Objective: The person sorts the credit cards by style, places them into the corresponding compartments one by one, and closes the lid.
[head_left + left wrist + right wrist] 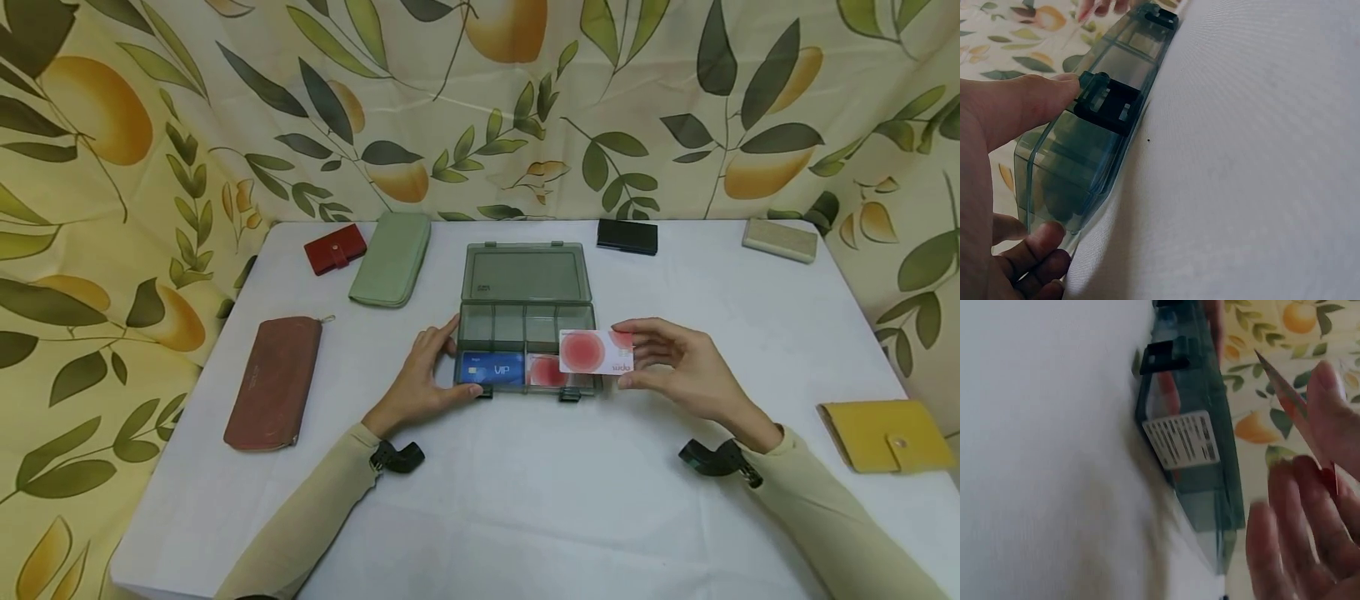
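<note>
A smoky clear plastic organiser box (525, 321) lies with its lid up at the table's middle. A blue VIP card (492, 368) and a red-spotted card (547, 372) lie in its front compartments. My left hand (427, 371) grips the box's left front corner (1066, 169), thumb (1029, 106) by a latch (1110, 103). My right hand (686, 367) pinches a white card with a red circle (596, 352) just above the box's right front corner; that card (1291, 403) shows edge-on in the right wrist view, beside the box wall (1191, 437).
Around the white table (525, 500) lie a red wallet (335, 248), a green wallet (392, 258), a brown pouch (274, 383), a black case (627, 236), a beige case (779, 240) and a yellow wallet (888, 435). A leaf-print cloth (480, 100) hangs behind.
</note>
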Demonstrator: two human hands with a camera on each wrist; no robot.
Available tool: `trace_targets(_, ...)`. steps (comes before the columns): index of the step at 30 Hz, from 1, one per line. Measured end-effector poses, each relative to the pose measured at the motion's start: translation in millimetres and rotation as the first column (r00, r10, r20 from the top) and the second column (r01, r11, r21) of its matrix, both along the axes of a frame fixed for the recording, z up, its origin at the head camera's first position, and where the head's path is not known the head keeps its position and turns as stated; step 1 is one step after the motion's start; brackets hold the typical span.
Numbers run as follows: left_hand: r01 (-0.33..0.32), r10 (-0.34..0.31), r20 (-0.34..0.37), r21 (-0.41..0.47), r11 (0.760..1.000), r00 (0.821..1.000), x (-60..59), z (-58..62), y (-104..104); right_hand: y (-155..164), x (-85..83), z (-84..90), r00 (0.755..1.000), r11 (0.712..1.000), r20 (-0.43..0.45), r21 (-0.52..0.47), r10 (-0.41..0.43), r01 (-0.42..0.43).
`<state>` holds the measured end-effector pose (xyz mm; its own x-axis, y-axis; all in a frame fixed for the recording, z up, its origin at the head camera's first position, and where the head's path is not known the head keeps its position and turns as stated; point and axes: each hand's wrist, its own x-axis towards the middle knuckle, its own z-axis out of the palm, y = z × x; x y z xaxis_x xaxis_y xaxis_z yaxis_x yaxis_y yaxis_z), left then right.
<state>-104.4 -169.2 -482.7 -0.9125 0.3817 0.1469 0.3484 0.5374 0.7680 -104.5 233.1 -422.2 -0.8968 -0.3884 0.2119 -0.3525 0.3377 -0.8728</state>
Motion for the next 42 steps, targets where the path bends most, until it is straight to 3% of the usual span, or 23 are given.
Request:
trace_targets(6,0.005,-0.005,-0.011,0.001,1.0,1.0,-0.1,0.4,0.7,-18.4,-9.2,-12.3,0.992,0.993,-0.118,0.117,0.035,-0.021)
trace_targets(13,0.002,-0.002,-0.011,0.008,1.0,1.0,0.3,0.2,0.0,-27.1,-12.7,-18.3,0.998,0.982,-0.052,0.186,0.03,-0.02)
trace_targets(19,0.001,-0.001,-0.01,0.003,1.0,1.0,0.5,0.2,0.2,-24.5,-17.1,-16.6,0.997,0.972,-0.065,0.236,0.032,-0.016)
trace_targets(21,-0.001,0.001,-0.01,0.003,1.0,1.0,0.4,0.2,0.4,-21.2,-21.3,-15.0,0.999,0.97,-0.034,0.241,0.029,-0.02)
trace_targets(24,-0.004,0.004,-0.009,0.005,1.0,1.0,0.3,0.0,0.3,-15.2,-31.1,-14.0,0.996,0.98,0.075,0.188,0.057,-0.07)
trace_targets(26,-0.005,0.005,-0.009,0.007,1.0,1.0,0.3,0.2,0.3,-11.4,-38.2,-14.4,0.978,0.987,0.182,0.101,0.107,-0.127)
trace_targets(29,-0.002,0.002,-0.012,0.007,1.0,1.0,-0.2,-0.6,0.1,-7.8,-48.2,-15.8,0.923,0.979,0.326,-0.065,0.203,-0.192)
trace_targets(32,0.002,-0.001,-0.012,0.005,1.0,1.0,-0.1,-0.2,0.5,-7.0,-55.3,-17.7,0.867,0.959,0.419,-0.193,0.27,-0.206)
trace_targets(37,0.002,-0.002,0.006,0.008,1.0,1.0,0.4,2.2,1.0,-8.9,-61.0,-21.9,0.839,0.936,0.444,-0.291,0.314,-0.197)
trace_targets(42,0.006,-0.006,0.014,0.014,1.0,1.0,-1.1,1.3,-1.5,-10.5,-62.9,-25.8,0.85,0.936,0.428,-0.297,0.307,-0.188)
